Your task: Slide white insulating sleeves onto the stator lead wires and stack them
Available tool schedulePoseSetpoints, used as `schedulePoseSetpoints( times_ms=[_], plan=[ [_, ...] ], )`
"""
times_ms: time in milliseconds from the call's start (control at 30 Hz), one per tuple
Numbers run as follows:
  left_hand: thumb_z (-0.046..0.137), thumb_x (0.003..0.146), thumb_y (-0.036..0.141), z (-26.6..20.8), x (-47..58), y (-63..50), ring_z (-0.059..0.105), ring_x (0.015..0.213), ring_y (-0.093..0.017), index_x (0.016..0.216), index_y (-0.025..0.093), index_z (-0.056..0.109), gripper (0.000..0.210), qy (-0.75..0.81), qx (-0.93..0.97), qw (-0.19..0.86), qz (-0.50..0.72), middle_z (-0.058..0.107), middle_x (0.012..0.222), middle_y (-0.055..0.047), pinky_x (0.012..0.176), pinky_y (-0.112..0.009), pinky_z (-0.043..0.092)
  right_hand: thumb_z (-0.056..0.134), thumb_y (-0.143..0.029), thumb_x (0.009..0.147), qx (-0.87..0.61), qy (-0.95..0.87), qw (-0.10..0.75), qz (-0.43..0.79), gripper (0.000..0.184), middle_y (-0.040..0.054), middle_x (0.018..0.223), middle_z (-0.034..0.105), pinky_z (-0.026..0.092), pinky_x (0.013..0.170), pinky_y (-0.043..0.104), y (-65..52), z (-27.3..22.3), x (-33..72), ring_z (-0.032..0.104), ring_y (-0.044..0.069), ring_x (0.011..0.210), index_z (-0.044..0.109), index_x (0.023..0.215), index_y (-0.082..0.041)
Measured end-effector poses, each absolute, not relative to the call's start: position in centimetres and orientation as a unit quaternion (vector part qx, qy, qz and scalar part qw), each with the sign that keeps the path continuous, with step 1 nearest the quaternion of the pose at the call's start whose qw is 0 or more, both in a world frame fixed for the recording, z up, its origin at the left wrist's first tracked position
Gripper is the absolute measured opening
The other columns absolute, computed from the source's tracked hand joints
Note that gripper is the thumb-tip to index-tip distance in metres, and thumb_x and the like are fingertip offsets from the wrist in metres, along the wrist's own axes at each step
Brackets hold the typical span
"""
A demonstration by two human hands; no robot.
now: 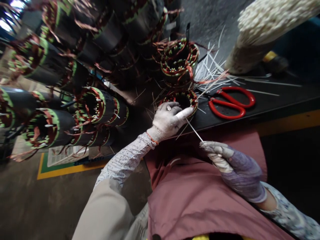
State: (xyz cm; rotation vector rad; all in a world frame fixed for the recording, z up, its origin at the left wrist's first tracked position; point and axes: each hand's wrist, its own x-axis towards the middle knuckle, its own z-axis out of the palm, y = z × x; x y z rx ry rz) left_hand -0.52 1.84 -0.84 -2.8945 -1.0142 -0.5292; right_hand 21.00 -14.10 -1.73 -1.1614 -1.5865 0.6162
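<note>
Pinching a white strip (195, 130) nearside of the wound ring (193, 97), the right grip (218, 155) is closed; the left hand (166, 120) lies over the ring, hold unclear. Oblique force could buckle the strip; loose bracing, tilt the ring.

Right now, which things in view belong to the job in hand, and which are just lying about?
In the job:
wound core under the left hand
thin white stick held by the right hand
probably the loose white sticks, which look alike

Apparently just lying about:
red-handled scissors, untouched, perhaps a tool kept handy
stacked wound cores at left, untouched
</note>
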Motion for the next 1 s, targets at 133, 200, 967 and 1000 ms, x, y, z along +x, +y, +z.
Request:
schedulePoseSetpoints(
  times_ms=[133, 200, 967, 1000],
  plan=[
    [0.063, 0.098, 0.041, -0.8, -0.4, 1.7, 0.064, 0.118, -0.028, 0.144, 0.024, 0.063, 0.049, -0.351, -0.921, 0.009, -0.168, 0.078, 0.112, -0.009, 0.105, -0.045, 0.048, 0.064, -0.009, 0.092, -0.508, -0.65, 0.507, 0.252, 0.035, 0.0016, 0.109, 0.08, 0.066, 0.091, 0.026, -14.4, -1.6, 21.3, 0.078, 0.018, 0.098, 0.073, 0.121, -0.027],
    [0.063, 0.099, 0.038, -0.8, -0.3, 1.7, 0.064, 0.119, -0.028, 0.141, 0.029, 0.066, 0.043, -0.342, -0.924, 0.009, -0.169, 0.078, 0.111, -0.007, 0.104, -0.045, 0.048, 0.063, -0.011, 0.094, -0.514, -0.645, 0.506, 0.253, 0.033, 0.0017, 0.109, 0.08, 0.067, 0.09, 0.028, -14.3, -1.6, 21.3, 0.078, 0.019, 0.098, 0.073, 0.121, -0.028],
    [0.057, 0.101, 0.038, -0.8, -0.5, 0.9, 0.065, 0.126, -0.026, 0.133, 0.029, 0.071, 0.035, -0.354, -0.918, 0.001, -0.178, 0.075, 0.127, -0.008, 0.108, -0.044, 0.048, 0.084, -0.058, 0.063, -0.581, -0.321, 0.367, 0.652, 0.047, -0.0001, 0.053, 0.059, 0.034, 0.037, 0.02, -5.1, 1.0, 17.3, 0.047, 0.008, 0.041, 0.061, 0.065, -0.017],
    [0.06, 0.1, 0.038, -0.2, -0.3, 0.8, 0.062, 0.131, -0.028, 0.139, 0.025, 0.066, 0.041, -0.377, -0.913, -0.005, -0.157, 0.072, 0.134, -0.011, 0.113, -0.047, 0.045, 0.081, -0.057, 0.065, -0.592, -0.314, 0.373, 0.642, 0.045, -0.0006, 0.05, 0.056, 0.031, 0.035, 0.02, -5.5, 1.0, 17.4, 0.044, 0.007, 0.039, 0.059, 0.063, -0.017]
  ],
)
